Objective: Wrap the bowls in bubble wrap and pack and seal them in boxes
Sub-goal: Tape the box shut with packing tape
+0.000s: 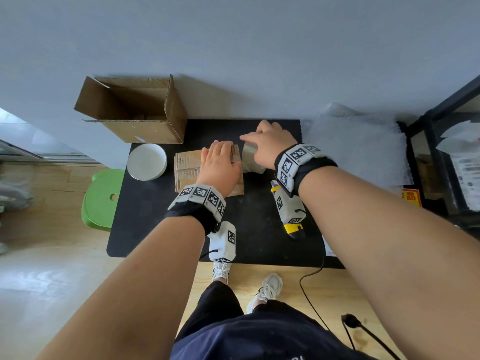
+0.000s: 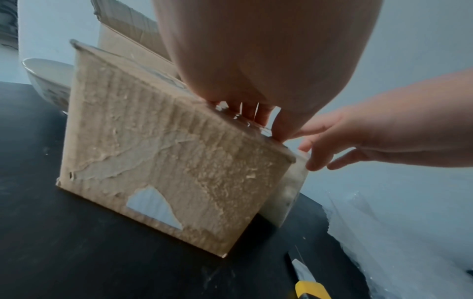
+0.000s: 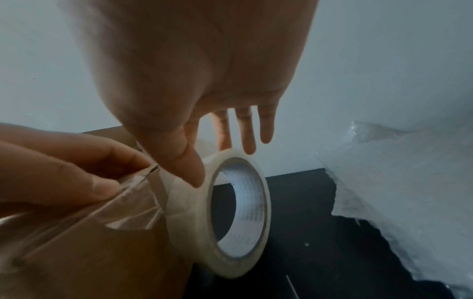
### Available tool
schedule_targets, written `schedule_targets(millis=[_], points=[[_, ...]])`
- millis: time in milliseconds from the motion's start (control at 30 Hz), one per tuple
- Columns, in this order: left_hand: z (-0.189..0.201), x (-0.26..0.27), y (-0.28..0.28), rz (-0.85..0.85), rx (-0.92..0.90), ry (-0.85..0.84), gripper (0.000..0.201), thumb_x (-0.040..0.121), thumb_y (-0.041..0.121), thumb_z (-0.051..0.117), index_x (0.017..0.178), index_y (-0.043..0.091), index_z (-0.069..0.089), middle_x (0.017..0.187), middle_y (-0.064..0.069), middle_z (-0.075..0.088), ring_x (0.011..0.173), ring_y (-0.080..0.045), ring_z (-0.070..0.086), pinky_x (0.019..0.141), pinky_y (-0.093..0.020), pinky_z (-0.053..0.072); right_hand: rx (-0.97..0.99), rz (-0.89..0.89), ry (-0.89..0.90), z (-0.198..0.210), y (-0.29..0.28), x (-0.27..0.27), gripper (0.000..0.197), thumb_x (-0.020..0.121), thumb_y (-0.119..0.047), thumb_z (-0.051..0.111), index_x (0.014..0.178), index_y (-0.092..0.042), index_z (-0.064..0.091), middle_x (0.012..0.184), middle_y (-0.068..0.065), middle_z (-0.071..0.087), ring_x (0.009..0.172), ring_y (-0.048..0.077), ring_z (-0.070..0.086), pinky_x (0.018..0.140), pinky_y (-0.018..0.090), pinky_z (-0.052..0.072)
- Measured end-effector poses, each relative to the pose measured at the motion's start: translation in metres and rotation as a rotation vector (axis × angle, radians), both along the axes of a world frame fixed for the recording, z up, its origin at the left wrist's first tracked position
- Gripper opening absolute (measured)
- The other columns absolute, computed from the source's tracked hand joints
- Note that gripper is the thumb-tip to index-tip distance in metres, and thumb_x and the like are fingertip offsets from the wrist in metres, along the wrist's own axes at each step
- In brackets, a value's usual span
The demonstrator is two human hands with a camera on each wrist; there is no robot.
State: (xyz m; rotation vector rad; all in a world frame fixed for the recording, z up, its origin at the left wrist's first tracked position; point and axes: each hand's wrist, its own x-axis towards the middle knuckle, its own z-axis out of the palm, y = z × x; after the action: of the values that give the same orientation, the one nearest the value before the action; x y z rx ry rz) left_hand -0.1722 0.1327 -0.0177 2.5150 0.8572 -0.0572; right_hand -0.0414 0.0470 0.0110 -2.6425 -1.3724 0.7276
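A plain pale grey-white wall [image 1: 259, 42] rises behind the far edge of the black matte surface [image 1: 155, 229]. Below lies a light wooden plank floor [image 1: 46, 229], lit softly and evenly. A round green plastic stool [image 1: 101, 201] stands just beside the surface's left edge. Past the right edge stands a black metal-framed shelf unit [image 1: 439, 131].
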Motion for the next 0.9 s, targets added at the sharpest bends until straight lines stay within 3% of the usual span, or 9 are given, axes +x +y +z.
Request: schedule_targets(millis=[100,200,367,467,533,600,700,800,900], points=[[0.001,-0.001,0.000,-0.007,-0.005,0.002,0.050,0.097,0.024,0.044,0.145,0.014,0.032,0.148,-0.004,0.035,0.142,-0.021,0.022,0.121,-0.040,0.006,-0.130,0.034,-0.090,0.001,0.000,0.001,0.061,0.084,-0.029,0.057,0.141,-0.044,0.042,0.134,0.007,0.036,0.123,0.030,0.036,0.097,0.041,0.034],[-0.001,-0.003,-0.001,-0.001,-0.007,-0.024,0.052,0.095,0.033,0.048,0.142,0.016,0.034,0.145,-0.002,0.038,0.141,-0.020,0.024,0.121,-0.040,0.005,-0.176,0.012,-0.113,-0.001,-0.003,0.000,0.052,0.080,-0.038,0.062,0.131,-0.032,0.051,0.130,0.010,0.036,0.121,0.030,0.035,0.093,0.041,0.033],[-0.005,0.000,-0.006,0.009,0.066,-0.021,0.056,0.090,0.036,0.056,0.138,0.015,0.037,0.139,-0.002,0.041,0.137,-0.021,0.029,0.120,-0.041,0.004,-0.114,0.060,-0.124,0.000,-0.007,-0.003,0.041,0.079,-0.033,0.062,0.116,-0.016,0.058,0.122,0.006,0.049,0.113,0.026,0.044,0.088,0.037,0.037],[-0.006,0.005,-0.009,0.029,0.094,0.001,0.055,0.088,0.032,0.055,0.136,0.014,0.037,0.137,-0.004,0.042,0.135,-0.022,0.031,0.119,-0.042,0.004,-0.127,0.050,-0.037,0.002,-0.011,-0.003,0.028,0.082,-0.023,0.061,0.108,-0.014,0.058,0.107,0.008,0.062,0.095,0.025,0.056,0.076,0.033,0.038],[-0.006,0.008,-0.011,0.039,0.105,0.018,0.056,0.087,0.032,0.055,0.136,0.014,0.036,0.137,-0.004,0.042,0.134,-0.023,0.031,0.119,-0.043,0.004,-0.100,0.023,0.001,0.001,-0.015,-0.004,0.026,0.083,-0.020,0.060,0.109,-0.015,0.059,0.105,0.009,0.062,0.093,0.025,0.057,0.073,0.033,0.044],[-0.007,0.009,-0.012,0.043,0.121,0.043,0.057,0.087,0.033,0.055,0.137,0.014,0.035,0.137,-0.005,0.041,0.134,-0.024,0.031,0.119,-0.044,0.004,-0.060,0.027,-0.003,0.001,-0.016,-0.007,0.030,0.085,-0.017,0.058,0.115,-0.015,0.061,0.109,0.010,0.061,0.103,0.026,0.054,0.079,0.035,0.047],[-0.006,0.011,-0.013,0.040,0.129,0.078,0.060,0.086,0.034,0.057,0.137,0.014,0.033,0.138,-0.006,0.039,0.135,-0.026,0.031,0.120,-0.046,0.004,-0.025,0.091,-0.097,-0.001,-0.015,-0.009,0.031,0.087,-0.017,0.057,0.117,-0.016,0.064,0.116,0.009,0.059,0.114,0.027,0.048,0.091,0.035,0.042],[-0.005,0.012,-0.013,0.038,0.146,0.102,0.062,0.086,0.033,0.057,0.139,0.013,0.031,0.138,-0.006,0.038,0.135,-0.026,0.030,0.119,-0.046,0.003,-0.060,0.105,-0.191,-0.001,-0.019,-0.005,0.027,0.089,-0.019,0.054,0.113,-0.015,0.066,0.117,0.009,0.060,0.115,0.028,0.048,0.097,0.035,0.037],[-0.007,0.011,-0.014,0.029,0.182,0.113,0.062,0.088,0.034,0.055,0.140,0.012,0.030,0.139,-0.007,0.037,0.135,-0.027,0.030,0.120,-0.046,0.004,-0.062,0.029,-0.177,-0.003,-0.029,0.001,0.031,0.088,-0.015,0.054,0.116,-0.014,0.066,0.118,0.011,0.059,0.115,0.030,0.047,0.097,0.036,0.036]])
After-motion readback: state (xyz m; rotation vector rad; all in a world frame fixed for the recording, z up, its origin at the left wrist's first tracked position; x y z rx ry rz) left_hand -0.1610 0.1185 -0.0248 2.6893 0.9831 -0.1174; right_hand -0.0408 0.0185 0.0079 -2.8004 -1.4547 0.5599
